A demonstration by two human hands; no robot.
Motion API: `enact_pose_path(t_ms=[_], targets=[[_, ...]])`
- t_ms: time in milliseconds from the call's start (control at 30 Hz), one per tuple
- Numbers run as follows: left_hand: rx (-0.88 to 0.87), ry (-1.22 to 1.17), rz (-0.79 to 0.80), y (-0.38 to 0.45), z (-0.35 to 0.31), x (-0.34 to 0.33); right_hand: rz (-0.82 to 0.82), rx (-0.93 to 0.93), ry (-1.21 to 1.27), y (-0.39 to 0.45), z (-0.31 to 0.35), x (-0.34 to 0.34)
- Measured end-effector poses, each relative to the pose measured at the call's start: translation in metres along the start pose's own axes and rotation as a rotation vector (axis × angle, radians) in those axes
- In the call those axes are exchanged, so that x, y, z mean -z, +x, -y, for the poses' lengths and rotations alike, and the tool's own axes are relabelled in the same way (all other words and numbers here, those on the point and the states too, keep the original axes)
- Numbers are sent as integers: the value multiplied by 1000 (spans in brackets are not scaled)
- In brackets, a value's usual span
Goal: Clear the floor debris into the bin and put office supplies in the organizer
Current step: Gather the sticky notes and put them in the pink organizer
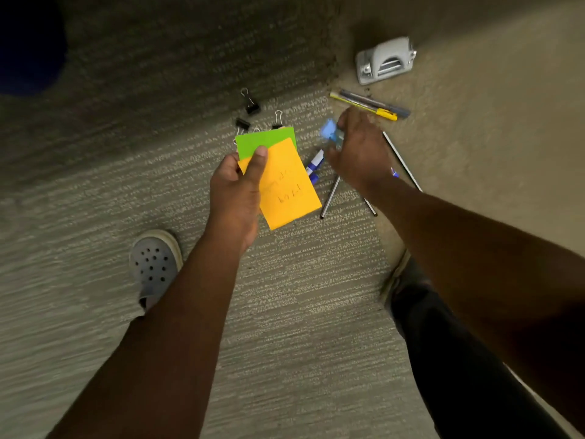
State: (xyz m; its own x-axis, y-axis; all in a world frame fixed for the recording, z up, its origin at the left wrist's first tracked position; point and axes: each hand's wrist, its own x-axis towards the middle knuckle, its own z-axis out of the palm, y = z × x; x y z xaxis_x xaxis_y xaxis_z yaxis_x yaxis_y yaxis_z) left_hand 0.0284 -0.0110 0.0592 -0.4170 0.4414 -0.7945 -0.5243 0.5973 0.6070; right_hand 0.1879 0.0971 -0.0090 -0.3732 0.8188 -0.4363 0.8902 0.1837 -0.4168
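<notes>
Orange card [286, 185] and green card [262, 139] pinched in left hand [235, 188] — carpet [300, 312] open below

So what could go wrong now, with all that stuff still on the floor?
The left hand pinches the orange card and green card by one edge only, so one might slide out. The right hand holds a small, blurred blue thing that could drop. Pens lie near the person's shoe, easy to step on.

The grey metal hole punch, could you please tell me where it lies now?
The grey metal hole punch lies on the carpet at upper right, beyond the yellow pen and right hand.
</notes>
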Motion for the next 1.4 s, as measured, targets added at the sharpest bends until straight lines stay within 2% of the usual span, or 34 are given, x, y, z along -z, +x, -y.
enact_pose_path(t_ms=[100, 233, 500, 633, 733, 800, 867, 1000, 1167, 1267, 1400], targets=[[-12, -50, -1, -32, -27, 9, -11, -99, 315, -52, 39, 30], [-87, -70, 20, -87, -72, 28, 18, -185, 509, -112, 94, 83], [-209, -45, 77, -220, -196, 78, 3, -190, 838, -191, 231, 238], [-288, -12, 114, -282, -259, 101, 57, -150, 843, -234, 301, 300], [-302, -8, 88, -325, -298, 121, 174, -66, 807, -267, 345, 338], [-270, -12, 96, -339, -310, 125, 267, -57, 856, -277, 354, 350], [-250, -43, 96, -359, -332, 136, 280, -41, 892, -286, 372, 372], [-214, -134, 130, -396, -367, 146, 237, -61, 942, -299, 406, 411], [-239, -197, 206, -424, -408, 159, 92, -45, 854, -303, 449, 443], [-192, -240, 273, -430, -435, 172, 4, -56, 805, -300, 478, 456], [-95, -301, 390, -440, -477, 195, -37, -100, 927, -302, 526, 468]])
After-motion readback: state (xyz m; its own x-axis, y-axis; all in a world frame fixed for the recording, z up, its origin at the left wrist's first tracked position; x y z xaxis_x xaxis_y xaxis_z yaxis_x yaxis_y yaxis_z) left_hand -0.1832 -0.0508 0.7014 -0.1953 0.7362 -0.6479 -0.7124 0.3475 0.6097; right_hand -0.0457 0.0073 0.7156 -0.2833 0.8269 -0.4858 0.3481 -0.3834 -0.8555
